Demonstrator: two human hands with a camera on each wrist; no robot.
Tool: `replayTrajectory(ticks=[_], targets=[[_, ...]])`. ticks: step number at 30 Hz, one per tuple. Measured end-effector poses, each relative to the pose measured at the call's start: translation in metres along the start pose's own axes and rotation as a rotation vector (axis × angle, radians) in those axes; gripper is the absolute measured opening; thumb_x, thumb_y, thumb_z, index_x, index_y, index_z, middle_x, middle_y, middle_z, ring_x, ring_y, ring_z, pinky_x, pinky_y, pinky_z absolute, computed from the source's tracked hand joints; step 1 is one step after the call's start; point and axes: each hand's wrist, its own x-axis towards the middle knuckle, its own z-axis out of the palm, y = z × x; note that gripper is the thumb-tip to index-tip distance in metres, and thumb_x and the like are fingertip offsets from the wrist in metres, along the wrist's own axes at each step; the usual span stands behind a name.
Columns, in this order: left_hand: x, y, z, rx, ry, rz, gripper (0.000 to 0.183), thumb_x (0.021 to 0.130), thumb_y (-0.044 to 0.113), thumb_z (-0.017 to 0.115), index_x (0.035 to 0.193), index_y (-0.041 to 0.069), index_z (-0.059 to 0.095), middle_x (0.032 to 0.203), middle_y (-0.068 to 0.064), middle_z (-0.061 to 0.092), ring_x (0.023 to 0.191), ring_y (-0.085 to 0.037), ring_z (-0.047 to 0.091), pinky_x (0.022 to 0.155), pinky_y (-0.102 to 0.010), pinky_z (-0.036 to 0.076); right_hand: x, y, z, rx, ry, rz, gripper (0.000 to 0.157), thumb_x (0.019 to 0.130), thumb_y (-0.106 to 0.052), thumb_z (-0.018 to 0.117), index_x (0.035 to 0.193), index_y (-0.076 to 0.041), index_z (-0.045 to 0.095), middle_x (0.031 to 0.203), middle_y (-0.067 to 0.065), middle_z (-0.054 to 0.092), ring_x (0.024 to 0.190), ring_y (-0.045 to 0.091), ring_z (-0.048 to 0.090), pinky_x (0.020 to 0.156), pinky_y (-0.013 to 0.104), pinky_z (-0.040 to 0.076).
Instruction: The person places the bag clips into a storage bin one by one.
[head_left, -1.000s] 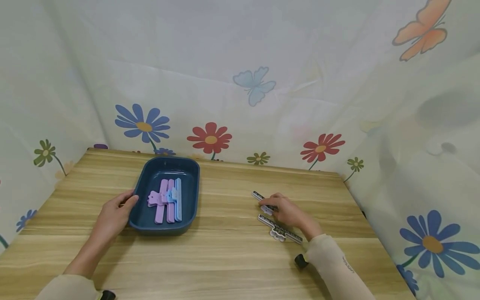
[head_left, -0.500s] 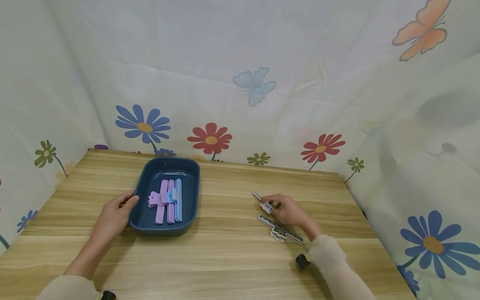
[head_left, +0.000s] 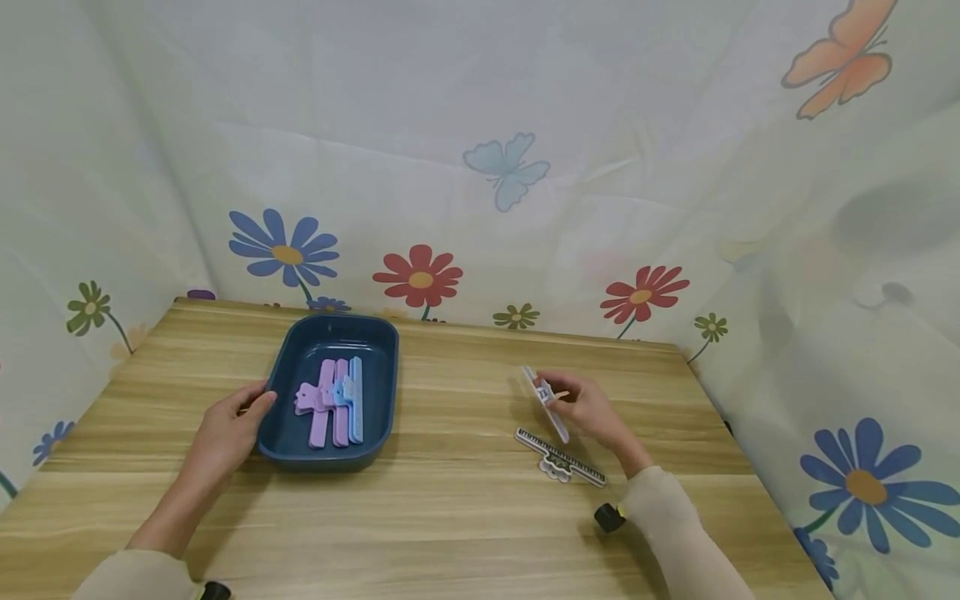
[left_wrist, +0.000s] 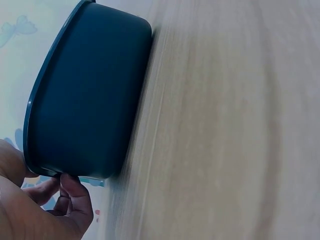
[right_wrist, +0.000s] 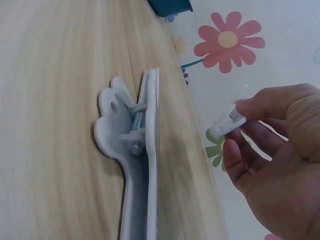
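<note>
At the left of the head view, my left hand (head_left: 231, 427) holds the side rim of a dark blue plastic basin (head_left: 382, 442), thumb over the edge. In the left wrist view, the fingers bend against the basin's end wall (left_wrist: 90, 100). Inside lie two purple sealing clips (head_left: 318, 427) and a light blue sealing clip (head_left: 357, 417), side by side. My right hand (head_left: 596, 410) pinches a white sealing clip (head_left: 557, 418) by its middle, raised over the table. Near it lies another sealing clip (head_left: 581, 468), with piano-key markings and a scalloped grey handle (right_wrist: 110, 125).
The wood-grain table (head_left: 450, 533) ends at a back edge against a pale hanging cloth (head_left: 360, 100) printed with flowers and butterflies. Black wrist-camera parts (head_left: 609, 518) stick out under the right sleeve (head_left: 678, 533).
My right hand has lifted the white sealing clip off the table, turning it to show its pale side and shifting it slightly right and back. The left hand and basin stay put.
</note>
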Motion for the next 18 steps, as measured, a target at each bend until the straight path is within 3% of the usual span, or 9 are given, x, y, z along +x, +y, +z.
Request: replayTrajectory(ticks=[8, 18], targets=[[0.0004, -0.0009, 0.0002, 0.002, -0.009, -0.003, 0.069, 0.111, 0.045, 0.041, 0.156, -0.007, 0.035, 0.148, -0.036, 0.043, 0.13, -0.048, 0.043, 0.106, -0.062, 0.036, -0.001, -0.0004, -0.0025, 0.207, 0.066, 0.106, 0.05, 0.096, 0.002, 0.069, 0.144, 0.005, 0.056, 0.133, 0.026, 0.062, 0.113, 0.03, 0.056, 0.085, 0.023, 0.05], [-0.0009, -0.0001, 0.0011, 0.002, 0.001, 0.014, 0.067, 0.111, 0.042, 0.042, 0.154, -0.009, 0.037, 0.144, -0.036, 0.046, 0.126, -0.047, 0.045, 0.103, -0.06, 0.038, -0.0018, -0.0017, -0.0048, 0.274, 0.087, 0.116, 0.052, 0.096, 0.001, 0.068, 0.145, 0.008, 0.052, 0.136, 0.027, 0.058, 0.115, 0.028, 0.054, 0.087, 0.023, 0.05]])
